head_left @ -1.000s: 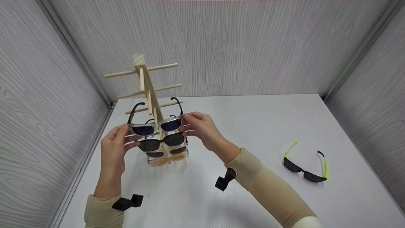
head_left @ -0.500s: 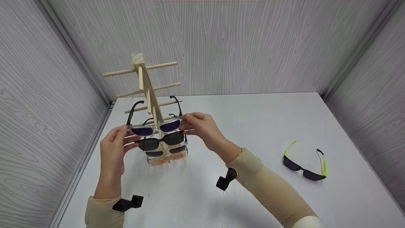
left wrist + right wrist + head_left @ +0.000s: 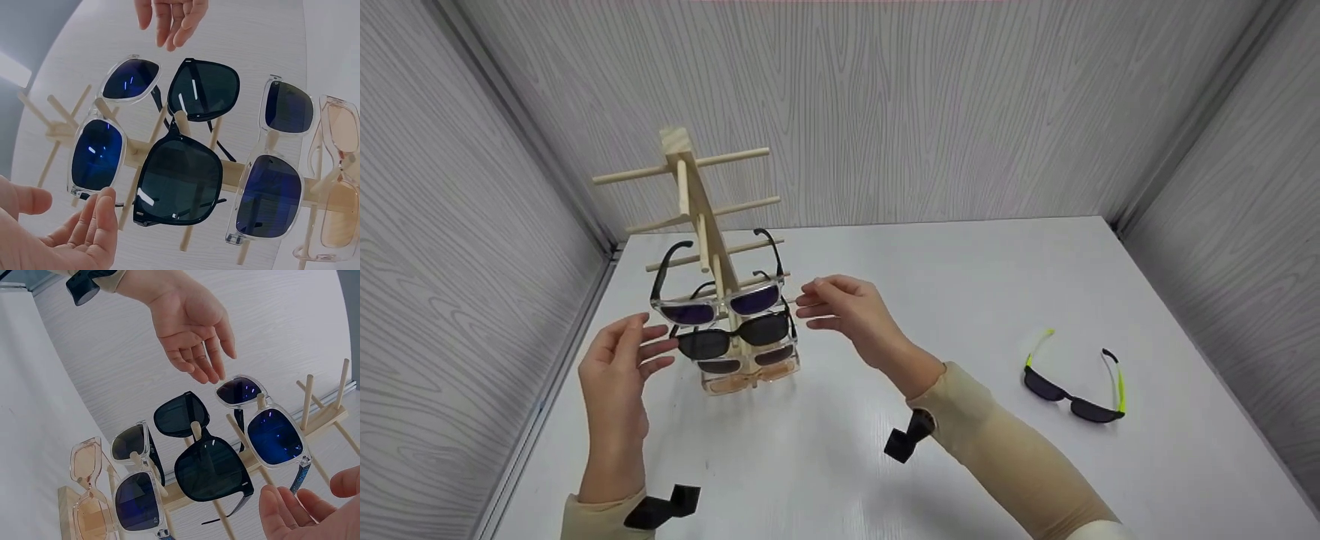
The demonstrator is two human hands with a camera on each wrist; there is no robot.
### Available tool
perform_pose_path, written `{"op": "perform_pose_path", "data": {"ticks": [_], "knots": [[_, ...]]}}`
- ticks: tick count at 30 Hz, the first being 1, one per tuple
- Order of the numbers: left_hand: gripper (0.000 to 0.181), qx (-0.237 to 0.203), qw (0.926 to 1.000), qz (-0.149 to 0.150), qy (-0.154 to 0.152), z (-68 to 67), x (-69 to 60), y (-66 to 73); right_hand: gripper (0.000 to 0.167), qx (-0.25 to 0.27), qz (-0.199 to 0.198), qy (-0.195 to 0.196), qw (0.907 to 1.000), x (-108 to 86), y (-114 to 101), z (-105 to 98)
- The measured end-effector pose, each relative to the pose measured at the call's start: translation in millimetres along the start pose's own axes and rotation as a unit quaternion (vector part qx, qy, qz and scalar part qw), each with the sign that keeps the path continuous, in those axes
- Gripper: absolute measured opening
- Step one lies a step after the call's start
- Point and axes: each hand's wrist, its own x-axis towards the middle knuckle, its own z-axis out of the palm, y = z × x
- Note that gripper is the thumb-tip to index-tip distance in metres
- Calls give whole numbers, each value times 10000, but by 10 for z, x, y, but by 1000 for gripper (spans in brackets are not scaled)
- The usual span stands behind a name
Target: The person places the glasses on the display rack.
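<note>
Clear-framed glasses with blue-violet lenses point(image 3: 754, 301) rest on pegs of a wooden stand point(image 3: 701, 199), black temples reaching back. Below them on the stand sit black glasses point(image 3: 765, 328), clear-framed glasses with dark lenses point(image 3: 720, 366) and peach-tinted ones point(image 3: 729, 385). My left hand point(image 3: 619, 367) is just left of the clear and black frames, fingers loosely bent and holding nothing. On the other side my right hand point(image 3: 859, 319) is a little apart from the frames, empty. The left wrist view shows a gap between the left thumb and fingers, near the blue lens point(image 3: 95, 154).
Black sunglasses with yellow-green temples point(image 3: 1093, 410) lie unfolded on the white table point(image 3: 960, 300) at the right. Bare pegs point(image 3: 735, 157) stick out from the upper stand. Grey wood-grain panels point(image 3: 885, 112) stand behind and on both sides.
Both hands have let go of the clear-framed glasses and drawn apart, the left one to the left, the right one to the right. The glasses stay on the stand. The head view has shifted slightly.
</note>
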Motion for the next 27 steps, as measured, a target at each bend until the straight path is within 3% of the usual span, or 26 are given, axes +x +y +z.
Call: {"op": "perform_pose_path", "data": {"ticks": [9,17,27], "knots": [[26,590,9978,18,314,-33,-154,-8,26,158,90,77,9998,-50,72,-89],[27,567,9980,31,271,66,-327,-115,25,394,183,328,9985,-88,132,-249],[29,120,9990,-71,-433,399,-548,-307,25,463,315,576,9968,-142,298,-472]]}}
